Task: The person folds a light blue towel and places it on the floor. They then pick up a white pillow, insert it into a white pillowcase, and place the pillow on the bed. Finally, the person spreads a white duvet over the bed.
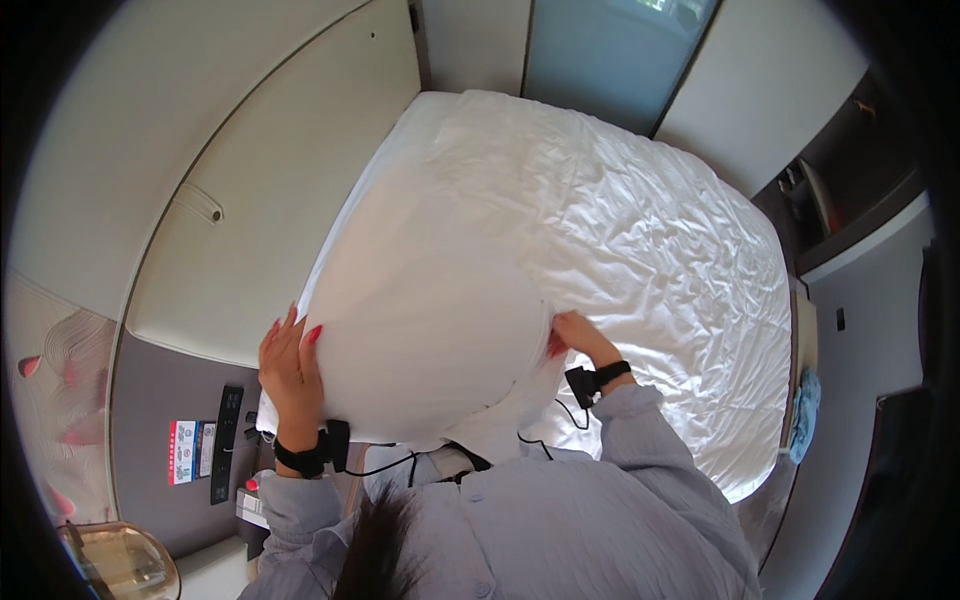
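A plump white pillow (427, 300) fills the space in front of my body, above the near side of the bed. My left hand (291, 371) clasps its left side, with the thumb on the near face and the fingers spread along the edge. On the other side, my right hand (576, 337) pinches the cloth at the pillow's right edge, where a hem or seam curves down. Its fingertips are partly hidden by the fabric. Loose white cloth hangs below the pillow by my shirt. Past it lies a wrinkled white duvet or sheet (660, 277) spread over the bed.
A padded cream headboard (300, 180) borders the bed on the left. Below it, a black socket strip (226, 442) and a printed card (187, 450) are on the wall panel. A glass lampshade (127, 559) stands lower left. Blue cloth (805, 416) hangs at the right. Black cables trail from both wrist straps.
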Demonstrator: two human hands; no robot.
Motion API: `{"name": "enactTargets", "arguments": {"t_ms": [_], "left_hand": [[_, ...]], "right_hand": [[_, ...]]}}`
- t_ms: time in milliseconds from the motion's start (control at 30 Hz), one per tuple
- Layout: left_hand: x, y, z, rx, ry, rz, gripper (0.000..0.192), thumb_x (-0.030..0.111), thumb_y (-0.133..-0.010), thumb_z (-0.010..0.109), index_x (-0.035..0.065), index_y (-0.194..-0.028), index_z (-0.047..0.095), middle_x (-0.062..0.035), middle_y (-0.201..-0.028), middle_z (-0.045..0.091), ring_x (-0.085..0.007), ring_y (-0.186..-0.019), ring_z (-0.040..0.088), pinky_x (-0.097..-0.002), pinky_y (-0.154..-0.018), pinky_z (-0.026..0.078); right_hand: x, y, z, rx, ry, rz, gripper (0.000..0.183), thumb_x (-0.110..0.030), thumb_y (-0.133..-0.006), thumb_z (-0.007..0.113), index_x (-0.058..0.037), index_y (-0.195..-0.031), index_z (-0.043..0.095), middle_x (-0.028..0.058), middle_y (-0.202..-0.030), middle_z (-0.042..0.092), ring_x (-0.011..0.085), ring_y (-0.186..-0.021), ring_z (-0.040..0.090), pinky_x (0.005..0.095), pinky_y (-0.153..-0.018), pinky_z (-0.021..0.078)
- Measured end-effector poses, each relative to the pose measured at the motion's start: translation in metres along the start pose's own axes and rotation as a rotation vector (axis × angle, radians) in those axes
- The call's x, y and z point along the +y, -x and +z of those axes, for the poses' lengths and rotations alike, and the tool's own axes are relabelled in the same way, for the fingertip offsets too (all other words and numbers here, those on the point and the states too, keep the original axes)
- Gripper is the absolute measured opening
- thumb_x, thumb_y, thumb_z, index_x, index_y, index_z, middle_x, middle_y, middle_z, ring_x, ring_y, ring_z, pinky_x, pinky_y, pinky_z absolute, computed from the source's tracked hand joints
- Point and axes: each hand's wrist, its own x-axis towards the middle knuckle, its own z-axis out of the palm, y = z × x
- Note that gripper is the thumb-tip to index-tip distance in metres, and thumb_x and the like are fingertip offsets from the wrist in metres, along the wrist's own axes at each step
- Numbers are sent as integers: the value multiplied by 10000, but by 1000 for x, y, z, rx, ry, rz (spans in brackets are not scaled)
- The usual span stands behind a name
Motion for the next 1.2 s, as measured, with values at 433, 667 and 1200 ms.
{"name": "enactTargets", "arguments": {"t_ms": [433, 667, 1200], "left_hand": [[105, -36, 29, -295, 6, 132, 344, 350, -851, 611, 98, -1083, 641, -63, -1141, 634, -242, -1099, 569, -478, -1027, 326], [-52, 86, 39, -440, 581, -336, 345, 277, -948, 478, -14, -962, 663, -166, -957, 682, -249, -828, 677, -321, -776, 505], [68, 145, 124, -961, 1367, -572, 588, 75, -782, 658, -4, -1324, 444, -117, -1312, 510, -220, -1241, 439, -331, -1039, 342]], "right_hand": [[-251, 96, 31, -118, 712, -1117, 1060, -543, -631, 756, 24, -1400, 297, 162, -1202, 561, 316, -1136, 523, 441, -1046, 307], [-257, 111, 35, -77, 1027, -832, 1086, -681, -558, 725, 58, -1301, 439, 174, -1027, 604, 312, -972, 572, 436, -987, 352], [-239, 86, 80, 335, 864, -1123, 281, -311, -743, 718, -43, -814, 675, 75, -659, 624, 254, -679, 625, 360, -851, 477]]}}
